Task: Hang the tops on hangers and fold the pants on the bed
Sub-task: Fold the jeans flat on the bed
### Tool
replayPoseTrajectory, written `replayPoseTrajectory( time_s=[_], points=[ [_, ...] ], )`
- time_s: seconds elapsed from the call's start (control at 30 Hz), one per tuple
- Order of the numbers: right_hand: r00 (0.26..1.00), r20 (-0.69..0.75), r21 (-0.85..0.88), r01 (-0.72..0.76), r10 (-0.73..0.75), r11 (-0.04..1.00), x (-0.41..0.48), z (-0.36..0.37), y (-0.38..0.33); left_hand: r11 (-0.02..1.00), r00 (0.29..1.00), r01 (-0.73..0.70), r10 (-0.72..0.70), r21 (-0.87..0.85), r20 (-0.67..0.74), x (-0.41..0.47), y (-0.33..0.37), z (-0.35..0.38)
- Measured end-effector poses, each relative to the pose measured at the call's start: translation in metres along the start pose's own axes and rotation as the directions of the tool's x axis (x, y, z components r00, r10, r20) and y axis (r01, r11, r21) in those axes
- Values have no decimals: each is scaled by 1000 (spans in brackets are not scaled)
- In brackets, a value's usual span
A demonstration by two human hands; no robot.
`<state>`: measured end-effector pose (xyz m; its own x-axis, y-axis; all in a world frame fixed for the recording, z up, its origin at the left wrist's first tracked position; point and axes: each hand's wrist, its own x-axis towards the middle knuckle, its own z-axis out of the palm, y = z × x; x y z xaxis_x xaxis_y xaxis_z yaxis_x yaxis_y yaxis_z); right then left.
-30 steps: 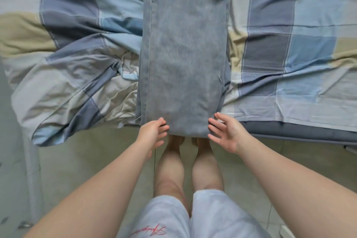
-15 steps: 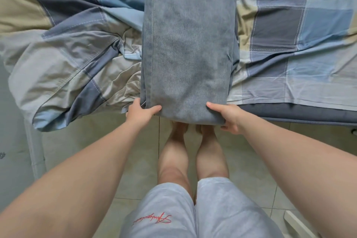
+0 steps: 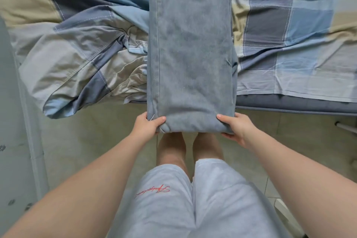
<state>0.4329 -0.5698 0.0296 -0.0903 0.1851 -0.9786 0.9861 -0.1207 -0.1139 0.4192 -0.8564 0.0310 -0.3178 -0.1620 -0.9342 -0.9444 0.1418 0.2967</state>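
Observation:
Grey-blue jeans [image 3: 191,50] lie folded lengthwise in a long strip down the middle of the bed [image 3: 295,105], their near end hanging past the bed's edge. My left hand [image 3: 147,126] grips the near left corner, thumb on top and fingers underneath. At the near right corner my right hand [image 3: 236,128] holds the fold the same way. The waistband shows at the top of the view. No tops or hangers are in sight.
A rumpled checked blue, grey and beige sheet [image 3: 81,60] covers the bed and droops off the left corner. Tiled floor [image 3: 92,141] lies below, with my legs against the bed. A pale panel [image 3: 11,141] stands at the left edge.
Both hands went from hovering open at the jeans' near end to gripping its two corners. The near end is now pinched and slightly lifted.

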Motion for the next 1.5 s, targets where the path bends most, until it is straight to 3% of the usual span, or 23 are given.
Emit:
replayPoseTrajectory(
  time_s=[0.23, 0.5, 0.73, 0.87, 1.13, 1.3, 1.4, 1.43, 1.5],
  points=[
    [995, -70, -82, -76, 70, 994, -55, -7, 47, 986, 988, 152, -154, 64, 33, -53, -20, -16],
    [990, -53, -177, 120, -131, 977, -83, -30, 13, 1000, 999, 5, -5, 15, 52, -85, 22, -28],
    [948, -110, 63, 306, -298, 950, -90, -37, -62, 977, 985, -171, 166, -130, -45, -80, 104, -20],
    [910, -105, 218, 414, -400, 884, -94, -35, -123, 956, 980, -194, 179, -221, -85, -65, 172, -8],
    [891, -72, 543, 411, -448, 732, -84, -33, -248, 956, 977, -165, 192, -241, 94, -32, 314, 10],
    [852, -67, 434, 493, -519, 754, -43, -23, -311, 952, 970, -218, 235, -215, 60, 2, 381, 31],
    [839, 0, 296, 520, -544, 801, -10, -5, -328, 931, 944, -330, 327, -156, -43, 36, 387, 55],
    [827, 9, 214, 547, -562, 809, 2, 3, -328, 914, 913, -401, 394, -58, -108, 50, 381, 62],
    [796, 30, -30, 605, -604, 796, 33, 17, -316, 795, 813, -501, 568, 342, -128, 81, 355, 72]
  ],
)
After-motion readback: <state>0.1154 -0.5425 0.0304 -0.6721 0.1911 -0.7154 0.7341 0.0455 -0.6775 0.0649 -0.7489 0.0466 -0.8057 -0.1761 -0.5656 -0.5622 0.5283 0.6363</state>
